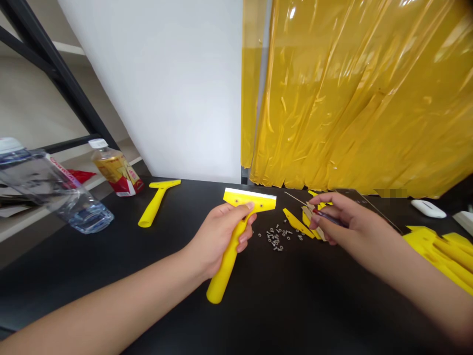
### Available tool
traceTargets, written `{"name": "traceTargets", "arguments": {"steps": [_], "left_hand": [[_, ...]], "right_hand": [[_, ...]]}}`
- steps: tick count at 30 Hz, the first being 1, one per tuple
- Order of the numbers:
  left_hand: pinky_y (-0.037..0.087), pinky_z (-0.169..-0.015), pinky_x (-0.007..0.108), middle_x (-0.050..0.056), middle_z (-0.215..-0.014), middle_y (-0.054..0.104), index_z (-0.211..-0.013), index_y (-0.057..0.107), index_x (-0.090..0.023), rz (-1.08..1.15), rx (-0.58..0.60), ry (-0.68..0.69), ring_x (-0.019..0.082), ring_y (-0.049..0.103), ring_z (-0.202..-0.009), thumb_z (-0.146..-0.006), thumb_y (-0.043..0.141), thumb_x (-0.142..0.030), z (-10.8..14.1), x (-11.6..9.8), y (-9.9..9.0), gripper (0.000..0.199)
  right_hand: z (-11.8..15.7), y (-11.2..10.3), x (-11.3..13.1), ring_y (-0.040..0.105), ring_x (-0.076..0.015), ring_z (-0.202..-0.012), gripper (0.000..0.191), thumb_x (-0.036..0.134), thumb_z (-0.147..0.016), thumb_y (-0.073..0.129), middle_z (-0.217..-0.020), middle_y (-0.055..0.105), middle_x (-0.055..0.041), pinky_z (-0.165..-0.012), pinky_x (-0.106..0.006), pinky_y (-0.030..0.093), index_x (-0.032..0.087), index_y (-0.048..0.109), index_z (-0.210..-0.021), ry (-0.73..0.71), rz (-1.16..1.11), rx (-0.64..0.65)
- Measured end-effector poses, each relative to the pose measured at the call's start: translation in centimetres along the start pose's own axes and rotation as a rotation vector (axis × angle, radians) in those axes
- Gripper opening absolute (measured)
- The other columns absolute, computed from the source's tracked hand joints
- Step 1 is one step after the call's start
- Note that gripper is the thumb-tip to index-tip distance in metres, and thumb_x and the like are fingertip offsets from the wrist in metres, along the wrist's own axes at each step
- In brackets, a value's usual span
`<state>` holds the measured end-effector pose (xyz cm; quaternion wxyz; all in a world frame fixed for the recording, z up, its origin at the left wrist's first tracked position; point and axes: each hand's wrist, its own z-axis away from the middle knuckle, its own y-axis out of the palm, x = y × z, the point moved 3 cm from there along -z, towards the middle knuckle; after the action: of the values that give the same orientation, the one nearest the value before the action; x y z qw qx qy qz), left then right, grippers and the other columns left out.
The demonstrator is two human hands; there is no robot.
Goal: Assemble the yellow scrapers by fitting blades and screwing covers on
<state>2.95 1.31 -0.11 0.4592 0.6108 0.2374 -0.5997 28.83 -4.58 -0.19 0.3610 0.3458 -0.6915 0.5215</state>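
My left hand [225, 229] is closed around the neck of a yellow scraper [225, 266], its thumb pressed on the head below a pale blade edge. Dark holes or screws dot the scraper's head. In my right hand [342, 217] is a screwdriver [327, 216] with a dark handle and a thin shaft pointing up and left. Small screws and nuts [275, 239] lie scattered on the black table between the hands. Flat yellow plates [295, 223] rest beside my right fingers, partly hidden by them. A second yellow scraper [153, 204] lies apart on the left.
A clear water bottle [70, 197] and a drink bottle with a red and yellow label [116, 170] stand at the left. More yellow scraper handles [443, 254] are piled at the right, near a white earbud case [428, 208]. Yellow plastic sheeting [354, 98] hangs behind the table.
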Motion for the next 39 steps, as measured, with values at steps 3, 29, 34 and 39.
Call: {"name": "traceTargets", "arguments": {"steps": [3, 29, 34, 39], "left_hand": [[0.034, -0.048, 0.022, -0.004, -0.051, 0.046, -0.075, 0.058, -0.018, 0.001, 0.005, -0.001, 0.009, 0.041, -0.046, -0.097, 0.063, -0.046, 0.0, 0.0, 0.0, 0.036], [0.030, -0.043, 0.021, -0.004, -0.055, 0.049, -0.072, 0.057, -0.017, 0.044, 0.013, -0.035, 0.007, 0.039, -0.044, -0.094, 0.067, -0.039, 0.1, 0.2, 0.5, 0.032], [0.030, -0.043, 0.021, -0.004, -0.055, 0.049, -0.073, 0.057, -0.017, 0.043, 0.012, -0.037, 0.007, 0.039, -0.044, -0.094, 0.067, -0.039, 0.1, 0.3, 0.4, 0.031], [0.030, -0.043, 0.021, -0.004, -0.056, 0.050, -0.075, 0.058, -0.017, 0.047, 0.016, -0.034, 0.007, 0.039, -0.044, -0.095, 0.066, -0.039, 0.1, 0.3, 0.4, 0.031]], "right_hand": [[0.3, -0.4, 1.2, 0.059, -0.0164, -0.062, 0.029, 0.051, -0.089, 0.076, -0.074, 0.069, -0.0010, -0.057, -0.031, 0.048, 0.026, 0.066, -0.097, 0.018, -0.181, -0.030], [1.5, 4.0, 1.0, 0.063, -0.0209, -0.079, 0.025, 0.052, -0.098, 0.063, -0.082, 0.070, -0.0015, -0.071, -0.034, 0.047, 0.028, 0.071, -0.095, -0.087, 0.120, 0.152], [1.7, 3.3, 1.9, 0.062, -0.0208, -0.078, 0.026, 0.052, -0.098, 0.063, -0.083, 0.070, -0.0018, -0.068, -0.033, 0.045, 0.028, 0.071, -0.092, -0.135, 0.184, 0.111], [1.8, 3.1, 2.2, 0.062, -0.0202, -0.079, 0.026, 0.052, -0.098, 0.062, -0.085, 0.071, -0.0015, -0.067, -0.032, 0.045, 0.028, 0.071, -0.094, -0.148, 0.197, 0.112]]}}
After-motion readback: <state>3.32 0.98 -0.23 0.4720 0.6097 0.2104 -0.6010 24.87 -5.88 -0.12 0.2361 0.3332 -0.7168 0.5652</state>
